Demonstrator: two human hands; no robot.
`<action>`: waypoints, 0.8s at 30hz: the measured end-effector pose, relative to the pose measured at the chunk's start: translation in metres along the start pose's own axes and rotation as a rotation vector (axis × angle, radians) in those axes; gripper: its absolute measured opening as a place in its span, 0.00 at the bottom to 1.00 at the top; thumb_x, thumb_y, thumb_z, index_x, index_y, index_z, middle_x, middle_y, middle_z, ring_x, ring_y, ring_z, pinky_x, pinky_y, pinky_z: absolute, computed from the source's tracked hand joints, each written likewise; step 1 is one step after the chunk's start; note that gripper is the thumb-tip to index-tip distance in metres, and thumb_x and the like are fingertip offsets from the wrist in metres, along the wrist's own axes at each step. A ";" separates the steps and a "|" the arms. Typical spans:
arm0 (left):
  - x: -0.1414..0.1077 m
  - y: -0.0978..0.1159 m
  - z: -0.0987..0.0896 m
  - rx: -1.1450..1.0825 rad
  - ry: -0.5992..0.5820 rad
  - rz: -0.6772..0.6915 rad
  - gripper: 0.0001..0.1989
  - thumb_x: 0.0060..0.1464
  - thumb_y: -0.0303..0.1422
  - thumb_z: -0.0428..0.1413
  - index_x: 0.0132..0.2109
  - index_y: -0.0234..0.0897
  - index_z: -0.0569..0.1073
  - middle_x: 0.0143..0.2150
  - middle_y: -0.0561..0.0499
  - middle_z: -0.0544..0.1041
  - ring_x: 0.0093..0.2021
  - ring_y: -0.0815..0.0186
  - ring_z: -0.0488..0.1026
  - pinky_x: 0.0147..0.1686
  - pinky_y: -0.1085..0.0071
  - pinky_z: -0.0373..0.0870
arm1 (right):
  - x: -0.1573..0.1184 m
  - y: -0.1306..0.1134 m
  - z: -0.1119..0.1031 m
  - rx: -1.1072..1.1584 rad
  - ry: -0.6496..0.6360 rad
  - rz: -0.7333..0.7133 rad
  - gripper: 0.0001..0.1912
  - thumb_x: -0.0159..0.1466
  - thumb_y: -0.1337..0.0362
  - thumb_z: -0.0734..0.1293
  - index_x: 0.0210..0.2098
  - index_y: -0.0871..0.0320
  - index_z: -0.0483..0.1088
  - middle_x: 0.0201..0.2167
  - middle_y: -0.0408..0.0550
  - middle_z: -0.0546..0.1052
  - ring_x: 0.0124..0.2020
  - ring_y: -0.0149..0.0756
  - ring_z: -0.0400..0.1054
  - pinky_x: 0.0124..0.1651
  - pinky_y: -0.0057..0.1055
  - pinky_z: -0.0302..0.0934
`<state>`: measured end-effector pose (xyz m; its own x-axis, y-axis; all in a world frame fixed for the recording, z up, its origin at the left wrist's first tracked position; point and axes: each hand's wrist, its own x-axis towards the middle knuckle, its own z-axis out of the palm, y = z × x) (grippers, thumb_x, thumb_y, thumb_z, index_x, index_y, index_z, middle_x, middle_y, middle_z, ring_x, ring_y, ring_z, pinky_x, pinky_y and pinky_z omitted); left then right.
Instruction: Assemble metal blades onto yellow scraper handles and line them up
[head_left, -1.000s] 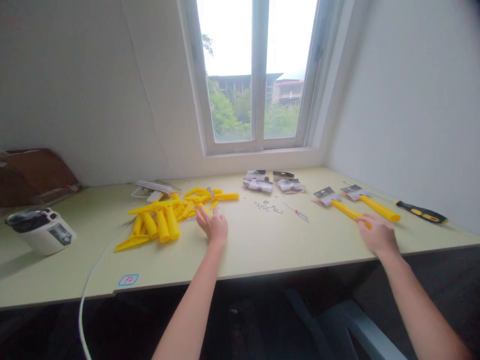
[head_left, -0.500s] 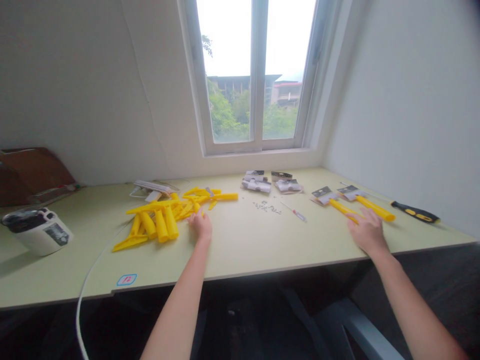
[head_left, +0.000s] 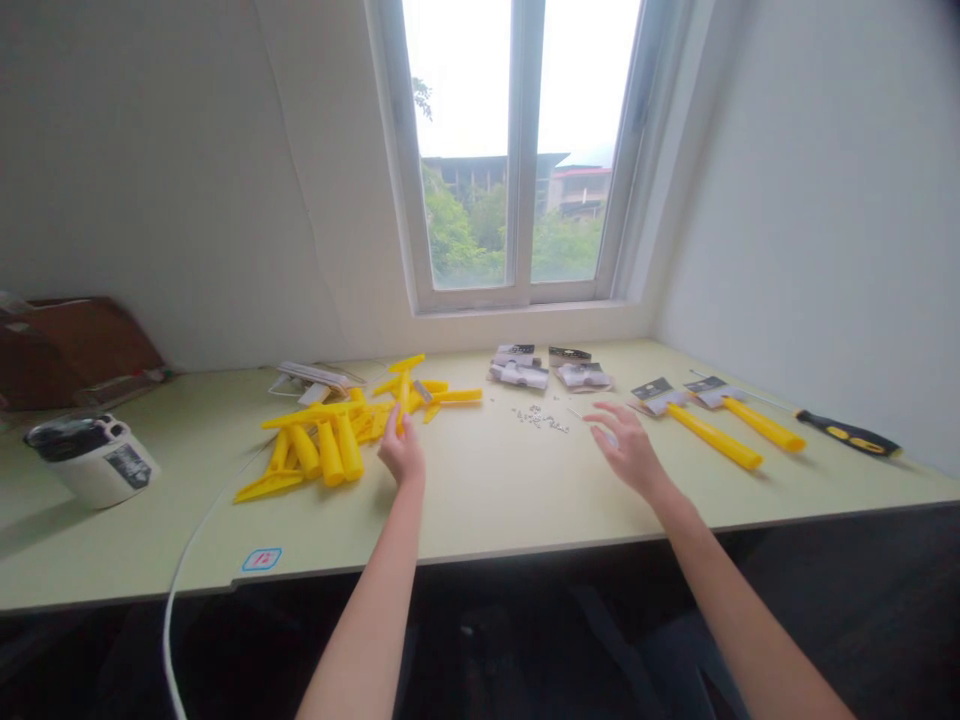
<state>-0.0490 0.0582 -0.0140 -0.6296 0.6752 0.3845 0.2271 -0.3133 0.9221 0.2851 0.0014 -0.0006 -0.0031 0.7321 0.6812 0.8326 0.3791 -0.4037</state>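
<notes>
My left hand (head_left: 402,455) is closed around the lower end of a yellow T-shaped plastic handle (head_left: 406,385), raised upright at the right edge of a pile of similar yellow parts (head_left: 330,450). Over the middle right of the table, my right hand (head_left: 626,450) has its fingers apart and seems to hold nothing. It partly covers a small screwdriver (head_left: 575,413), whose thin shaft shows by the fingertips; whether they touch it I cannot tell. Small metal screws (head_left: 536,418) lie scattered to its left. Two yellow handles with card-covered heads (head_left: 712,437) (head_left: 765,424) lie to its right.
Card-wrapped pieces (head_left: 519,372) lie below the window. A large black-and-yellow screwdriver (head_left: 847,433) is at the far right. On the left stand a white mug (head_left: 94,470) and a brown box (head_left: 82,350). A white cable (head_left: 176,580) hangs over the table's front edge.
My right hand has let go of the yellow handle on the right and moved left to the small screwdriver. My left hand has lifted a yellow T-shaped handle from the pile.
</notes>
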 end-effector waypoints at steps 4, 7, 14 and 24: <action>-0.004 0.008 0.007 -0.499 -0.335 -0.313 0.17 0.53 0.35 0.49 0.50 0.36 0.69 0.49 0.43 0.73 0.46 0.61 0.72 0.48 0.63 0.66 | 0.013 -0.055 0.032 0.415 -0.246 0.082 0.14 0.60 0.56 0.59 0.41 0.52 0.70 0.45 0.49 0.71 0.51 0.43 0.61 0.57 0.45 0.50; -0.011 0.015 0.006 -0.664 -0.704 -0.521 0.18 0.52 0.36 0.50 0.48 0.31 0.69 0.45 0.41 0.75 0.43 0.61 0.74 0.49 0.60 0.65 | 0.020 -0.089 0.061 0.764 -0.392 0.310 0.19 0.58 0.52 0.61 0.48 0.51 0.65 0.49 0.49 0.69 0.49 0.43 0.64 0.54 0.45 0.54; -0.024 0.023 0.001 -0.490 -1.235 -0.594 0.15 0.49 0.35 0.53 0.42 0.30 0.73 0.41 0.39 0.76 0.39 0.59 0.74 0.48 0.58 0.64 | 0.031 -0.121 0.096 1.315 -0.068 0.615 0.25 0.56 0.54 0.63 0.50 0.51 0.53 0.32 0.45 0.72 0.38 0.38 0.69 0.41 0.39 0.64; -0.003 -0.006 -0.003 0.554 -0.200 0.205 0.18 0.46 0.23 0.47 0.43 0.34 0.74 0.46 0.40 0.73 0.52 0.55 0.64 0.53 0.60 0.55 | 0.024 -0.110 0.079 1.295 0.025 0.635 0.28 0.51 0.60 0.65 0.49 0.50 0.52 0.25 0.37 0.70 0.19 0.27 0.61 0.25 0.27 0.58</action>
<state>-0.0507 0.0566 -0.0211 -0.3935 0.7668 0.5071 0.7139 -0.0927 0.6941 0.1498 0.0225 0.0118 0.1910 0.9641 0.1846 -0.3887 0.2469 -0.8877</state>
